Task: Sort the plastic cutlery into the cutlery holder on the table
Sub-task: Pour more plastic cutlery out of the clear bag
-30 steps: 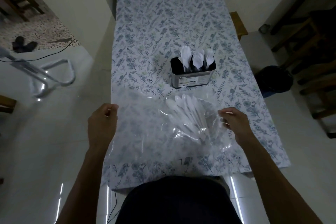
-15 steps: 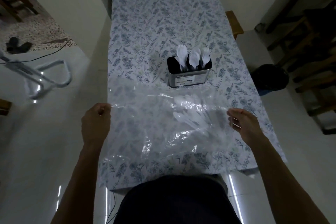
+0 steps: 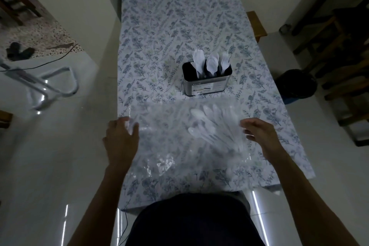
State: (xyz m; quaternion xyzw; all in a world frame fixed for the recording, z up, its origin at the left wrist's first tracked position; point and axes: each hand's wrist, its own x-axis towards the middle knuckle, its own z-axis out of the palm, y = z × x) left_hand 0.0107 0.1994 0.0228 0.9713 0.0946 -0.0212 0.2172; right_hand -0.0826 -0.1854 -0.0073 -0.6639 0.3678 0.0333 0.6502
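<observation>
Clear plastic bag [image 3: 169, 146] lies flat on the surface [image 3: 179, 26], spanning between both hands. Left hand [image 3: 121, 140] at the bag's left edge, fingers lightly bent and touching the film; blurred, so can't tell if it actually pinches anything. Right hand [image 3: 259, 134] at the bag's right edge, fingers loosely curled by the film, nothing clearly gripped; can't tell contact for sure.

Loose plastic cutlery [image 3: 215, 126] sits inside the bag, fanned out just left of the right hand, well right of the left hand. Spoon heads point away from the person; handles run back toward the right wrist.

Cutlery holder [image 3: 206, 81] stands beyond the hands, closer to the right one, with some white pieces already upright in it.

Handling judgement: pieces look very light, thin, stiff but snappable, smooth and likely slippery against each other. Bag film is soft, floppy, slick, and likely to cling. Best hold probably the handles, pinched one type at a time, once the bag mouth is opened. Grabbing through the film would likely slip.
</observation>
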